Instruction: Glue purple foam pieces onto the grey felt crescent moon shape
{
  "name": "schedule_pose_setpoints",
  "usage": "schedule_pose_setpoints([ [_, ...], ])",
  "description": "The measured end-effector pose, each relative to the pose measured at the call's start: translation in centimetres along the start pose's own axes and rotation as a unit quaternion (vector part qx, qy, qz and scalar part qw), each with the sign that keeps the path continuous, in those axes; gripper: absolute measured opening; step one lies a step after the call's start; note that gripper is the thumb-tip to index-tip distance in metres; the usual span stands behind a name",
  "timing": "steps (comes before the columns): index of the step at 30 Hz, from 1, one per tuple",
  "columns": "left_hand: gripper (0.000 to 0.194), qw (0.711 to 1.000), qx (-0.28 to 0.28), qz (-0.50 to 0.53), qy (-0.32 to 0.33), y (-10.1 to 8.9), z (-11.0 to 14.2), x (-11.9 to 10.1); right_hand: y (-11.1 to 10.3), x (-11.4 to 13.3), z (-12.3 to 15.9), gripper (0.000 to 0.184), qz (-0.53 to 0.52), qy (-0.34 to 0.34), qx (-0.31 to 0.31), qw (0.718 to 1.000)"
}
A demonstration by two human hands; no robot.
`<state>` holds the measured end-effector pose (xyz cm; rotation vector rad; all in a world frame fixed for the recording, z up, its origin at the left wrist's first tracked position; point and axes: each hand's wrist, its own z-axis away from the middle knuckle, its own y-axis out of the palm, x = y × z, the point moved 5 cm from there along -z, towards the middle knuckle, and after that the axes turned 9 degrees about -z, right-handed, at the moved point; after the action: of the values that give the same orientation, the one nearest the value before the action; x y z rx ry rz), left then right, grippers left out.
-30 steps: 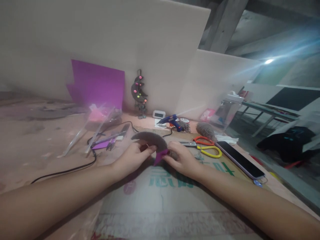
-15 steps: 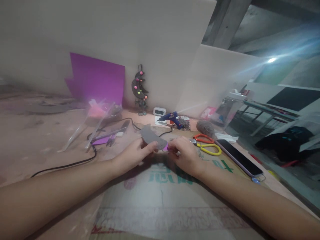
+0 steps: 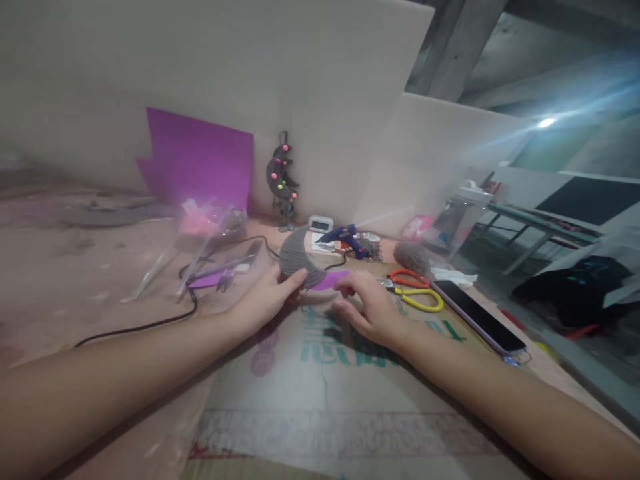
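Left hand (image 3: 275,292) holds crescent (image 3: 296,259) — glue gun (image 3: 345,235) behind — scissors (image 3: 399,291) rightward

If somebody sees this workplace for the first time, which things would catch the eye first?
Probably the large purple sheet first, leaning against the pale panel at the left. Next, just right of that sheet, would come a dark, colourfully dotted crescent. Nearer, in the middle, the left hand holds a ribbed grey crescent, with the right hand at its purple end.

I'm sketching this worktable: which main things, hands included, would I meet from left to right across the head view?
Purple sheet → left hand → grey wrapped crescent → right hand → yarn ball → phone.
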<state>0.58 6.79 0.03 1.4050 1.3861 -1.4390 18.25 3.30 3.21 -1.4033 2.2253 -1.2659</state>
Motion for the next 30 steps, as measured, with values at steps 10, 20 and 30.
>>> schedule_pose_setpoints([
  [10, 0.026, 1.000, -0.010, 0.000, 0.010, -0.3, -0.3, 0.1, -1.3, -2.7, -0.6, 0.012, 0.117, -0.028, 0.016, 0.993],
  [20, 0.026, 0.999, -0.007, 0.037, -0.034, -0.1, -0.4, 0.7, -1.1, -6.3, -0.1, 0.018, 0.180, -0.012, 0.048, 0.983],
  [30, 0.035, 0.999, -0.002, -0.018, -0.040, -0.3, -0.4, 0.7, -1.2, -7.5, 0.6, 0.017, 0.184, 0.064, 0.028, 0.980],
])
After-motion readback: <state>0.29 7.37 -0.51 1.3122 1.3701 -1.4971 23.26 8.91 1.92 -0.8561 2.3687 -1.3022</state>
